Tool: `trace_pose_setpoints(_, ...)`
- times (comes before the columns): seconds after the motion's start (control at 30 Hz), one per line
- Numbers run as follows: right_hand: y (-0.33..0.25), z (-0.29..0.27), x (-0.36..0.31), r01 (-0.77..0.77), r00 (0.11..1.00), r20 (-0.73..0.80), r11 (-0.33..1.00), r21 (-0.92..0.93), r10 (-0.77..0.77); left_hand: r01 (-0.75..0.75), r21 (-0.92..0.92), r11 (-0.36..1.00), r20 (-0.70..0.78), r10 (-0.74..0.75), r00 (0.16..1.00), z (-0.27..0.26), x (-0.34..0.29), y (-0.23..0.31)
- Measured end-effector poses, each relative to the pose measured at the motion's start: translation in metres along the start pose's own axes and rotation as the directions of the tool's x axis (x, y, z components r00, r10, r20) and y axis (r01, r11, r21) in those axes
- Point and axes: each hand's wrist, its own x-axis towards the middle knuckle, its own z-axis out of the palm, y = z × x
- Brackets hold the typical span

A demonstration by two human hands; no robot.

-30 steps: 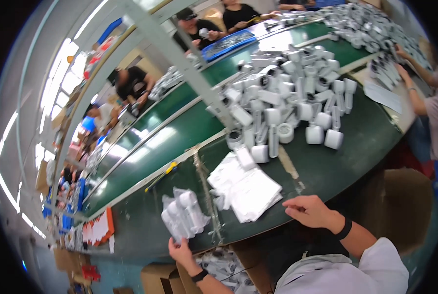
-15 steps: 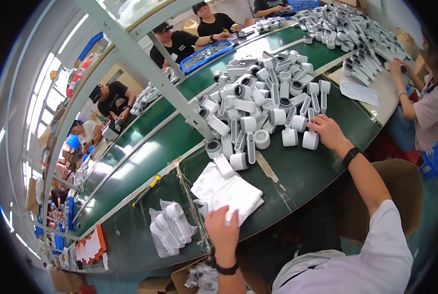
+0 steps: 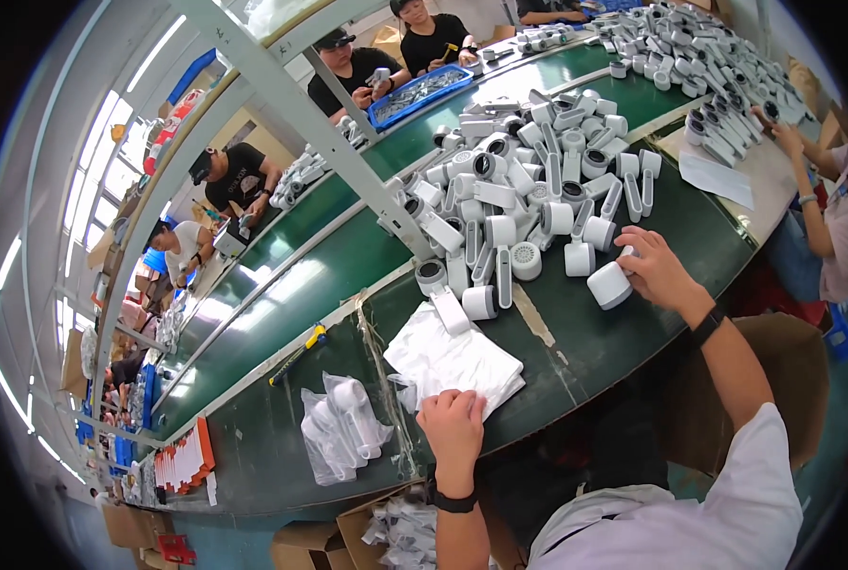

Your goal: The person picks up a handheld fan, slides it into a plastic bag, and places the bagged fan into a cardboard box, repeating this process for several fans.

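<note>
My right hand (image 3: 659, 273) is closed on a white handheld fan (image 3: 611, 285) at the right end of a big pile of similar white fans (image 3: 500, 185). The fan's round head points toward the near left, and its handle is mostly hidden by my fingers. My left hand (image 3: 452, 432) rests at the near edge of a stack of thin white plastic bags (image 3: 452, 356), its fingers bent and pinching at the top bag. One fan from the pile lies with its handle (image 3: 450, 310) on the far edge of the stack. Left of the stack are bagged white fans (image 3: 343, 427).
A yellow utility knife (image 3: 298, 354) lies on the green table (image 3: 263, 423). Orange-and-white boxes (image 3: 185, 458) stand at the left. A metal post (image 3: 348, 157) rises beside the pile. Open cartons (image 3: 348, 541) sit below the near edge. Co-workers sit across the conveyor and at the right.
My right hand has drawn one fan slightly away from the pile, tilting it. The fingers of my left hand have come down onto the bag stack. The whole view has shifted a little.
</note>
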Motion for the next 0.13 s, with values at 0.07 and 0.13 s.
trace_pose_setpoints(0.07,-0.008,0.002,-0.005,-0.003,1.000,0.013,0.998,0.057,0.003,0.013,-0.014,1.000,0.050,-0.012,0.999,0.003,0.002,-0.003)
trace_pose_setpoints(0.13,-0.035,-0.008,-0.007,-0.434,0.888,0.350,0.798,0.418,0.300,0.015,-0.008,1.000,0.029,-0.015,0.999,0.004,0.003,-0.006)
